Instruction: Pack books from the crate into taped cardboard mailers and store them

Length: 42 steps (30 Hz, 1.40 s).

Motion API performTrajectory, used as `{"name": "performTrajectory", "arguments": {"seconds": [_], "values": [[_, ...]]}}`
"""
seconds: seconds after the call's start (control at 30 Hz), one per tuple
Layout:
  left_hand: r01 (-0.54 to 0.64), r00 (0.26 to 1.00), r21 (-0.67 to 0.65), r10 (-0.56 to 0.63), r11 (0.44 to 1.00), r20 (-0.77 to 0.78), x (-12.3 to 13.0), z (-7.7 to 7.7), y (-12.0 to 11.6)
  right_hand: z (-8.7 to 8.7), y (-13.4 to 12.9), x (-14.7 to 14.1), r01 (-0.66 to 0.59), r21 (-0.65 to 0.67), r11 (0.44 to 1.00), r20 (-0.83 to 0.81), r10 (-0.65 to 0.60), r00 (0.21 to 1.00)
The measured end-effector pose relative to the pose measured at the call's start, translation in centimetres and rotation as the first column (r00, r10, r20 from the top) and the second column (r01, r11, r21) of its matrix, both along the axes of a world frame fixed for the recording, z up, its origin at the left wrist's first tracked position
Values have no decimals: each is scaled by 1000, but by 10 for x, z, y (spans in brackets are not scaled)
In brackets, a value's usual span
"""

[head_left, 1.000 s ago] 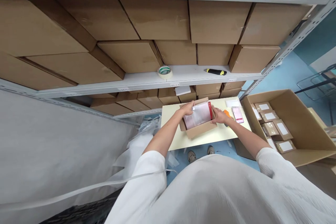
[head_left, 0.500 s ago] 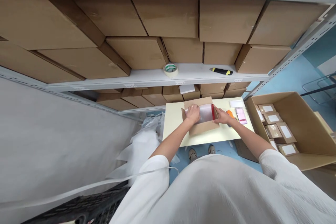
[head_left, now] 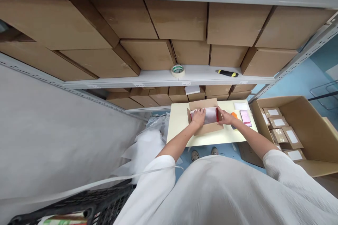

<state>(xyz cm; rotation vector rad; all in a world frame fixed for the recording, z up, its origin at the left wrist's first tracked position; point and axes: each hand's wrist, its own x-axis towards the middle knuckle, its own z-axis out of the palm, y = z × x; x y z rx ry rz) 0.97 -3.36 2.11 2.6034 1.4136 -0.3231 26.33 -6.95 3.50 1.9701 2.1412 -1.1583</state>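
Observation:
An open cardboard box (head_left: pixel 208 128) rests on a pale yellow table, its long flaps folded outward. Inside it lies a package in whitish translucent wrap (head_left: pixel 211 115), with red showing at both ends. My left hand (head_left: pixel 199 117) lies over the package's left part, fingers stretched out and pressing on top. At the box's right end, my right hand (head_left: pixel 225 117) grips the side with thumb and fingers apart along the edge. Partly hidden behind my right wrist is an orange and dark tool (head_left: pixel 234 115). A phone (head_left: pixel 245 118) with a pink screen lies to its right.
The pale yellow table (head_left: pixel 177 123) stands before a shelf (head_left: pixel 198 70) stacked with cartons. On the shelf are a tape roll (head_left: pixel 177 71) and a utility knife (head_left: pixel 227 73). A large carton (head_left: pixel 314 126) holds several small labelled boxes. White wrapping sheets (head_left: pixel 149 144) hang at left, above a black crate (head_left: pixel 111 200).
The wrapped package sits lower and flatter inside the box, its red right end now within the wall. Both hands stay on it and the box. My view has shifted slightly left.

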Motion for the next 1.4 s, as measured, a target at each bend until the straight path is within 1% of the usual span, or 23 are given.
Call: {"name": "performTrajectory", "arguments": {"seconds": [0.1,0.2,0.27,0.33,0.47,0.6,0.63,0.7,0.77,0.83,0.9,0.97,1.03,1.1,1.17,1.2,1.23,1.3,1.37,1.4], "values": [[-54,998,-2,54,999,-37,8,-6,0,-1,12,-4,-44,-61,997,81,49,996],[-78,995,-43,76,996,-62,11,-6,5,-3,20,-5,-63,-104,993,118,75,990],[-93,995,-84,90,992,-41,10,-4,8,-5,20,-4,-61,-104,993,109,73,991],[-91,996,-98,93,991,15,7,-1,9,-8,18,-1,-43,-66,997,70,47,996],[-63,986,-76,74,995,150,-6,9,1,-12,9,5,-7,1,1000,-11,7,1000],[-70,961,-43,79,997,265,-27,26,-12,-13,2,12,31,7,1000,-44,-30,999],[-79,953,-20,82,997,290,-34,31,-15,-14,1,15,56,17,998,-53,-55,997],[-146,929,8,135,989,345,-50,37,-22,-17,-1,23,143,59,988,-56,-139,989],[-278,876,31,240,960,418,-65,39,-30,-23,-1,31,245,112,963,-48,-241,969],[-438,782,11,375,899,498,-78,35,-35,-29,-1,39,326,132,936,-70,-319,945],[-556,680,-20,469,831,563,-87,29,-39,-34,0,44,388,104,916,-129,-374,918],[-634,579,-71,533,770,617,-94,22,-40,-35,0,45,443,73,893,-182,-425,887],[-670,462,-186,600,719,654,-97,16,-41,-32,1,44,488,83,869,-210,-464,861],[-642,348,-342,658,686,668,-98,12,-43,-26,2,39,523,130,843,-243,-484,841],[-568,273,-458,682,683,678,-96,9,-45,-21,2,32,549,150,822,-326,-483,813],[-531,257,-486,679,694,688,-95,8,-47,-19,1,27,555,139,820,-385,-471,793],[-498,255,-498,668,710,699,-94,8,-49,-17,1,22,550,116,827,-446,-451,773],[-455,282,-490,642,744,713,-91,7,-52,-15,0,13,510,74,857,-535,-398,745],[-422,355,-462,611,780,708,-89,8,-54,-15,0,6,461,73,884,-554,-349,756],[-396,415,-442,586,805,696,-89,8,-55,-15,1,3,440,81,894,-542,-331,772]]}}
